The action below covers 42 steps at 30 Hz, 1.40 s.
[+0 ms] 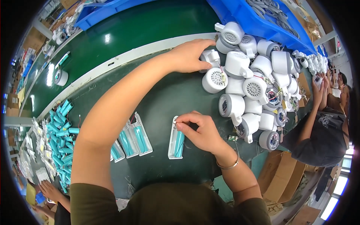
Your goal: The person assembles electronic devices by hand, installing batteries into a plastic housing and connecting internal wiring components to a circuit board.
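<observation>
My left hand (187,56) reaches across to the near-left edge of a pile of white fan heads (255,88). Its thumb and fingers straddle a white fan head (210,57), seemingly gripping it. Below, a white handle shell (172,148) lies with a teal cylindrical battery (179,144) inside. At the shell's far end, my right hand (202,131) pinches with thumb and forefinger; whatever small part sits between the fingertips is hidden. Left of it, beside my left forearm, lie more white shells (144,150) holding teal batteries, partly covered by the arm.
A heap of teal batteries (60,131) lies at the left. Blue bins (225,11) stand at the far side, one with grey parts. A white rail (112,62) borders a green conveyor (150,22). Cardboard boxes (281,176) sit lower right. Other people's hands (318,88) work at both sides.
</observation>
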Available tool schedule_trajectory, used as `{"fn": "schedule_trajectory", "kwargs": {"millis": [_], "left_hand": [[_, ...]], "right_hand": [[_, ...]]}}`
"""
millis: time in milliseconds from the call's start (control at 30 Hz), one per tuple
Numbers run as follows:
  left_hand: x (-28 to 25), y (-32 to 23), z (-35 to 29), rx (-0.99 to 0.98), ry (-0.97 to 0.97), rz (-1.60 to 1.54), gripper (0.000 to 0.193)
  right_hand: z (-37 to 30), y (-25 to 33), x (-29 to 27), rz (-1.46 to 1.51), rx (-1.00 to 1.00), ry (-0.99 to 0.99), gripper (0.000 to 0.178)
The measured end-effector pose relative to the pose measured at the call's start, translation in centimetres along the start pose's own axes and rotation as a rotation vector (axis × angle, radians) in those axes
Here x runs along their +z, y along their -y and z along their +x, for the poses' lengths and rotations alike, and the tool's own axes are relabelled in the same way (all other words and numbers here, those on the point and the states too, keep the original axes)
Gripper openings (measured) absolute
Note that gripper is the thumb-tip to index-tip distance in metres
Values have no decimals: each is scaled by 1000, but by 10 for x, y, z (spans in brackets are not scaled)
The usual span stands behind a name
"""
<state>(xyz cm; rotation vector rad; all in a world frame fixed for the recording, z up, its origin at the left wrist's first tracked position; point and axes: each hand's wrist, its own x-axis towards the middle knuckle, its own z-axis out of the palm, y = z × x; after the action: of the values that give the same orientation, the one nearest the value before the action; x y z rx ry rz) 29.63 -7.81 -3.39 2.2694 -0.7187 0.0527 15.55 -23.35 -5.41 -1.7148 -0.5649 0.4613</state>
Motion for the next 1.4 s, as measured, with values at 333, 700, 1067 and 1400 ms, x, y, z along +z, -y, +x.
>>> {"fn": "schedule_trajectory", "kwargs": {"millis": [333,700,1067,1400], "left_hand": [[-35,1,-24,-447,131,-95,47],[-63,-44,-78,-177,-45,476,29],[11,-36,-105,204,171,998,19],[3,-75,-126,-208,-222,-128,19]], "right_hand": [[-3,2,-9,-86,5,-131,9],[4,-6,-15,185,83,-244,10],[3,-10,-17,267,46,-365,9],[5,-2,-11,-44,-102,-309,8]]}}
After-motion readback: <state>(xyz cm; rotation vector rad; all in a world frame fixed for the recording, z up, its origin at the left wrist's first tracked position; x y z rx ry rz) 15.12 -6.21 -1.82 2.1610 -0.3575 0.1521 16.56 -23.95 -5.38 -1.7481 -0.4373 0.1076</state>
